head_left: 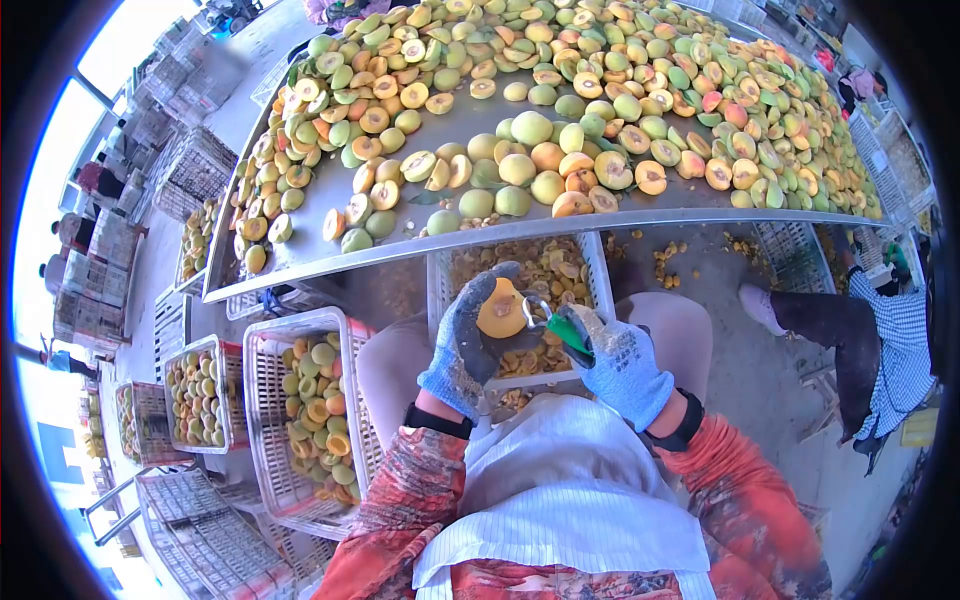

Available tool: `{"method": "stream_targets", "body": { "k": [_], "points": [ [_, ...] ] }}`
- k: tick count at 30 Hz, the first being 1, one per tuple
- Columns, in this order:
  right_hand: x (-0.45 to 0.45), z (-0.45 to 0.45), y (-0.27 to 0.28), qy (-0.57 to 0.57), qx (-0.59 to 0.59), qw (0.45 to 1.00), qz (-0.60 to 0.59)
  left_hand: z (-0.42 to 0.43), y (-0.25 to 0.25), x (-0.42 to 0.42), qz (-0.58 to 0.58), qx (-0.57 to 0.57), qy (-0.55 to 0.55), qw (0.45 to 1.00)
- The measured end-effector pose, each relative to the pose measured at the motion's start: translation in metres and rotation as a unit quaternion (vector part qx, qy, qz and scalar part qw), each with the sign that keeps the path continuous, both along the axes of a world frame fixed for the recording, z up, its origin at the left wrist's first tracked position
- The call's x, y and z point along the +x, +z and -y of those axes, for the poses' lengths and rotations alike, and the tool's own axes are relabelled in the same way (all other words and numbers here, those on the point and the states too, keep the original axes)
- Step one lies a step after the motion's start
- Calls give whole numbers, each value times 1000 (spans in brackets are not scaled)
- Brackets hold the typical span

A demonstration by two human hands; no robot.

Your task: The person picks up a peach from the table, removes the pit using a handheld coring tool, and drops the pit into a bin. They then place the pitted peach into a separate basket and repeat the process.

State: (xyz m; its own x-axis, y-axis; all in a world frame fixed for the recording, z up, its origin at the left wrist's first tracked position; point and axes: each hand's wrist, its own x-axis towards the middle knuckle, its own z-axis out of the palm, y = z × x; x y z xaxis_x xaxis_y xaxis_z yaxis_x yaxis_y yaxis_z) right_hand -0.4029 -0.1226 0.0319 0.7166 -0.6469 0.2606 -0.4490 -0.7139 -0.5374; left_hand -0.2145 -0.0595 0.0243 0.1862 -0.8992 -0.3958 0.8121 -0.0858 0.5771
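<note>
My left hand [466, 338], in a blue and grey glove, is closed round a halved yellow fruit [503, 309], its cut face turned to the right. My right hand [612, 362], gloved the same way, grips the green handle of a pitting tool [568, 334]. The tool's curved metal end touches or nearly touches the right edge of the fruit. Below both hands, between my knees, stands a white crate [604, 275] holding fruit scraps.
A metal table [480, 234] heaped with halved fruit spans the front. At the left stand a large crate [262, 400] and a smaller crate [238, 385] of fruit. Another person's leg [830, 320] is at the right. Stacked crates [95, 270] line the far left.
</note>
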Motion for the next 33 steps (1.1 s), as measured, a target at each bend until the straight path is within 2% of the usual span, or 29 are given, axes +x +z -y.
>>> {"method": "stream_targets", "body": {
  "k": [1,5,9,10,12,16,18,23,25,27,29,30,31,33],
  "points": [
    [1,-1,3,26,-54,997,-55,-2,1,0,12,3,-14,1000],
    [6,0,7,61,-166,980,-91,-9,7,-6,66,-15,-32,997],
    [4,1,1,78,-203,968,-123,-11,15,-12,62,1,-18,998],
    [3,1,0,89,-189,967,-148,-11,16,-14,63,3,-18,998],
    [2,-2,1,99,-173,965,-171,-10,17,-21,218,12,28,975],
    [7,-12,7,105,-66,987,-99,-5,21,-32,193,48,80,977],
    [9,-13,5,106,-30,992,-63,-1,11,-33,238,-15,150,959],
    [3,-2,-6,90,-38,993,-70,1,11,-32,288,38,108,951],
    [1,-14,-10,96,18,990,-103,-2,20,-39,270,32,111,956],
    [8,-15,-14,102,90,988,-72,0,12,-36,249,-4,129,960],
    [11,-17,-12,53,136,988,-55,4,11,-37,261,33,154,953],
    [9,-11,-23,69,69,993,-62,9,14,-39,267,21,144,953],
    [6,-3,-15,49,62,995,-67,13,14,-41,271,17,133,953],
    [3,12,2,116,106,987,-20,23,17,-35,338,22,140,930]
  ]
}}
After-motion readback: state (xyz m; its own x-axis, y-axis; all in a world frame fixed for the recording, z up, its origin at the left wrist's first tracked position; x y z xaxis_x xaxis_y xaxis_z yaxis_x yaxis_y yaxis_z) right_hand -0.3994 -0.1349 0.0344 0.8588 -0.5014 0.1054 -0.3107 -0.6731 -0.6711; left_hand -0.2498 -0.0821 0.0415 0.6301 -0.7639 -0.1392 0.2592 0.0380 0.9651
